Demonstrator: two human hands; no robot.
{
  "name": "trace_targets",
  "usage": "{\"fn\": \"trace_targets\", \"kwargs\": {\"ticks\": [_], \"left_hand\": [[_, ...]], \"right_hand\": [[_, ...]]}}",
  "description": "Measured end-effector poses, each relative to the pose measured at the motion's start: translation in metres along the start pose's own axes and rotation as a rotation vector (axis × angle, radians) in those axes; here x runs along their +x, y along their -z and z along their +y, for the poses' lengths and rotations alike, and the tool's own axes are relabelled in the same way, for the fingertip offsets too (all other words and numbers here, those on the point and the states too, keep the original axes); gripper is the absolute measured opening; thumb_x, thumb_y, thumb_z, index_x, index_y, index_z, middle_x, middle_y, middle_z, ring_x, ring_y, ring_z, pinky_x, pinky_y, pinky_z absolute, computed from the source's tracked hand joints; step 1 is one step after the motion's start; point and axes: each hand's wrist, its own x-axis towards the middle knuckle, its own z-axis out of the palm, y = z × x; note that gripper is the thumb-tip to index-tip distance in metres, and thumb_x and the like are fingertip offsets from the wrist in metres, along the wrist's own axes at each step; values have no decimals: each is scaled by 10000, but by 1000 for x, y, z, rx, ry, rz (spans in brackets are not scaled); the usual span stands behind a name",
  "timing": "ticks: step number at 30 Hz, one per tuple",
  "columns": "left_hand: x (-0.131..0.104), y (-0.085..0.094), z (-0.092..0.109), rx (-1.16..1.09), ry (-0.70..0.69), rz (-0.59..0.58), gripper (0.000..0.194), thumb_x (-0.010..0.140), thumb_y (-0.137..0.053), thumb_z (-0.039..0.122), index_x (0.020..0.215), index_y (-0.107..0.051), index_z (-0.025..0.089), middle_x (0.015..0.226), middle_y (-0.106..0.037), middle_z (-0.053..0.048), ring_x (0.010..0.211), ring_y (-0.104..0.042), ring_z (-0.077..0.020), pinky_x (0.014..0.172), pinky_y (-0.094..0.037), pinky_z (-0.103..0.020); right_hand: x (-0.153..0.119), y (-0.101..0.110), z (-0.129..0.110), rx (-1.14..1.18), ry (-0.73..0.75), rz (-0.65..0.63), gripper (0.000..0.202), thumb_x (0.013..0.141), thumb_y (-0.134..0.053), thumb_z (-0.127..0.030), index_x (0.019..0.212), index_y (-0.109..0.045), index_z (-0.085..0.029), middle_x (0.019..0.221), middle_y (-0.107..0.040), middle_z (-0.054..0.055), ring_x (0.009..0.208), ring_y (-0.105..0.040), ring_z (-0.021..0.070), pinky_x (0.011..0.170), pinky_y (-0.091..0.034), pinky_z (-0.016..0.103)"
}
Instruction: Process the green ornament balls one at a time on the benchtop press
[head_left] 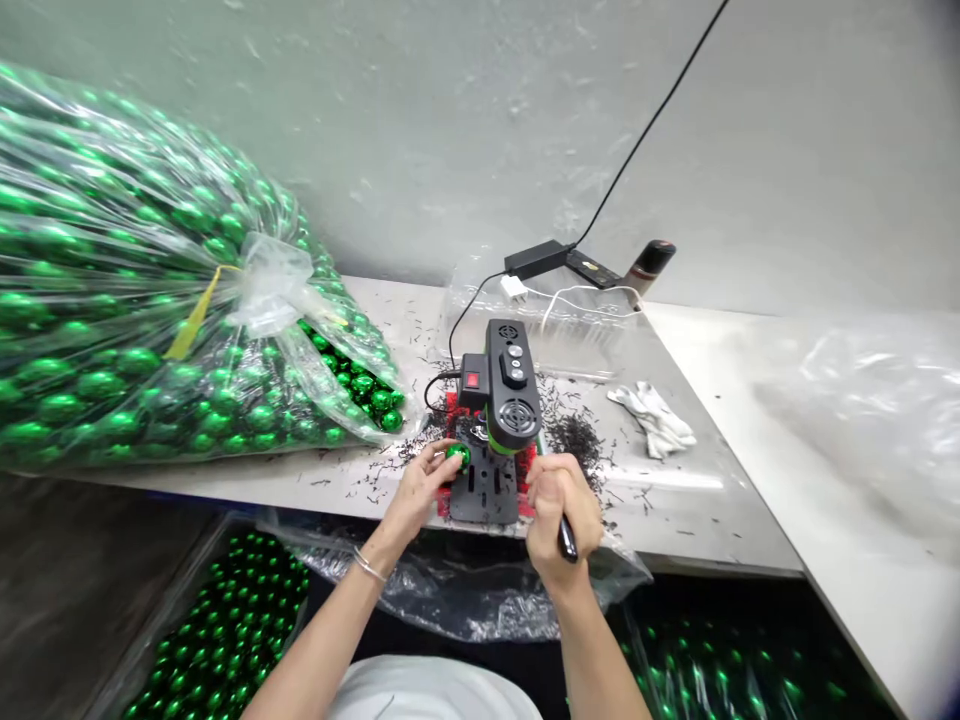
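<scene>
A small bench drill press [513, 385] with a black motor head and a red switch stands near the table's front edge. Between the fingertips of my left hand [420, 487] is a shiny green ball [458, 457], held just left of the drill head above the dark slotted base plate [484, 490]. My right hand [562, 515] is wrapped round the black-ended lever handle [568, 541] on the right side of the press. The drill's tip is hidden behind its head. Dark shavings [574, 437] lie around the base.
A large clear bag of green balls [135, 300] fills the left of the table. White gloves [654, 418] lie to the right. Behind the press are a clear plastic tray [577, 345] and a black power adapter [536, 259]. More green balls [225, 620] sit below the table.
</scene>
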Motion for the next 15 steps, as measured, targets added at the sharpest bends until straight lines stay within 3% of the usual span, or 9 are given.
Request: {"fn": "trace_targets", "kwargs": {"ticks": [7,15], "left_hand": [[-5,-15,-15,467,-307,-31,292,804,-687,338,1046,-595,201,1032,-715,-64,955,-671,-209,880,-508,-358],[-4,-12,-25,829,-523,-21,294,876,-667,309,1150,-640,204,1099,-724,-86,1042,-657,-259,941,-516,-426]], "right_hand": [[0,0,1,4,4,2,284,913,-414,-44,690,-441,-219,686,-502,-11,650,-524,122,583,-412,264],[6,-1,-4,30,-31,31,291,919,-429,-52,680,-450,-217,658,-497,-19,656,-536,129,584,-412,268]]}}
